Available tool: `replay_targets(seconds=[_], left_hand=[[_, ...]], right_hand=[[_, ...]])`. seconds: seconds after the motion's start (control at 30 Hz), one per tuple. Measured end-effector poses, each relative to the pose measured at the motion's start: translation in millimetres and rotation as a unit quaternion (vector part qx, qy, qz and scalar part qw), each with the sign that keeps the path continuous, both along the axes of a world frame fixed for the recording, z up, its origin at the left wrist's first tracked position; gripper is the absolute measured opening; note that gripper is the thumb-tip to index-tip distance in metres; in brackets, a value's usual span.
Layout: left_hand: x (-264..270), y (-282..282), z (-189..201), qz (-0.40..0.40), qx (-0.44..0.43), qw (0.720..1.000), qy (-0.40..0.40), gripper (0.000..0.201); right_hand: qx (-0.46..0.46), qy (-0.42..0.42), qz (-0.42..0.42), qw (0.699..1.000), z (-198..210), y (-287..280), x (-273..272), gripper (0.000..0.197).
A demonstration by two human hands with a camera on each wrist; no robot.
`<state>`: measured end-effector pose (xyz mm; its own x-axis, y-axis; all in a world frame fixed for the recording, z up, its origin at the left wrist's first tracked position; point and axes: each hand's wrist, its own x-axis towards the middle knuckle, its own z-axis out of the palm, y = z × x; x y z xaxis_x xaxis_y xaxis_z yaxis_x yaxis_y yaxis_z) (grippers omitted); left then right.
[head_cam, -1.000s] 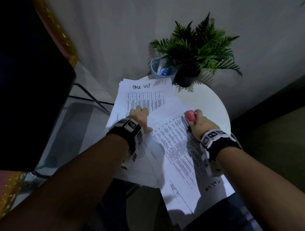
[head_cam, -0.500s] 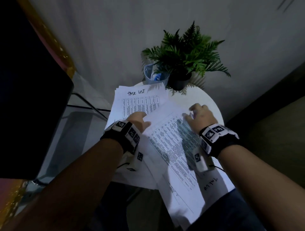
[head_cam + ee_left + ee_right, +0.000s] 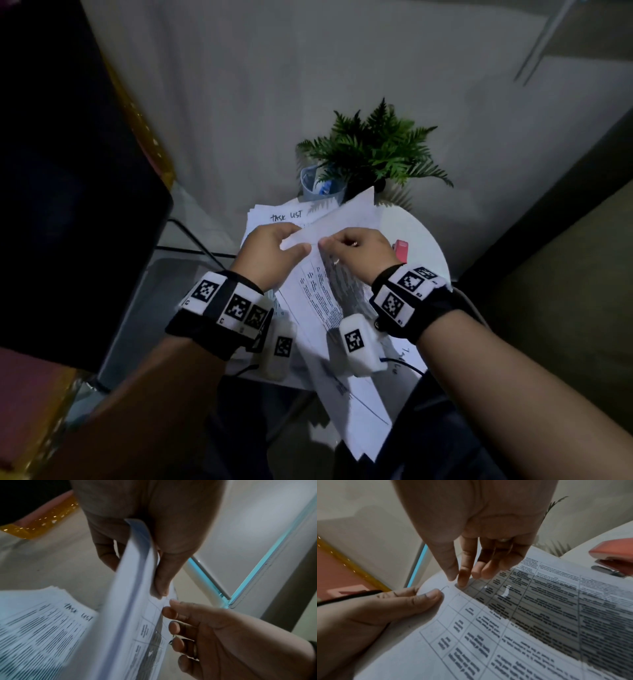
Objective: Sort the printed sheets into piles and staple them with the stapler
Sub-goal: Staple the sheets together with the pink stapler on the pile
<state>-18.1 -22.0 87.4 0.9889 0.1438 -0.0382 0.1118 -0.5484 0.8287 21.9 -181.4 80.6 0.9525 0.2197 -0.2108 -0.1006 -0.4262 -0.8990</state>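
Left hand (image 3: pixel 270 251) pinches the corner of the sheets (image 3: pixel 320 294), thumb on top, fingers under, lifting them off the desk (image 3: pixel 421 236) at mid-frame. Right hand (image 3: pixel 359 253) pinches at the same corner, thumb and forefinger together right by a bent staple (image 3: pixel 444 587). The stapler (image 3: pixel 400 250) sits on the desk just right of the right hand. A second pile (image 3: pixel 274 217) lies upper left of the hands, and a fern (image 3: pixel 373 150) stands behind it.
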Motion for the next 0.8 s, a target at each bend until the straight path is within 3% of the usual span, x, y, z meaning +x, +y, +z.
replay_targets(seconds=[0.23, 0.5, 0.8], left_hand=[[-5.1, -1.6, 12.2, -0.029, 0.003, 0.999, -0.022, 0.022], [-9.2, -5.5, -3.9, -0.044, -0.001, 0.999, -0.030, 0.016], [0.2, -4.7, -15.4, -0.008, 0.031, 0.999, -0.016, 0.025]], right_hand=[[0.048, 0.045, -0.022, 0.998, 21.1, -2.4, -7.4, 0.019], [0.024, 0.134, -0.027, 0.990, 12.3, 0.8, -11.3, 0.017], [0.008, 0.020, -0.052, 0.998, -13.9, 13.4, -11.4, 0.017]])
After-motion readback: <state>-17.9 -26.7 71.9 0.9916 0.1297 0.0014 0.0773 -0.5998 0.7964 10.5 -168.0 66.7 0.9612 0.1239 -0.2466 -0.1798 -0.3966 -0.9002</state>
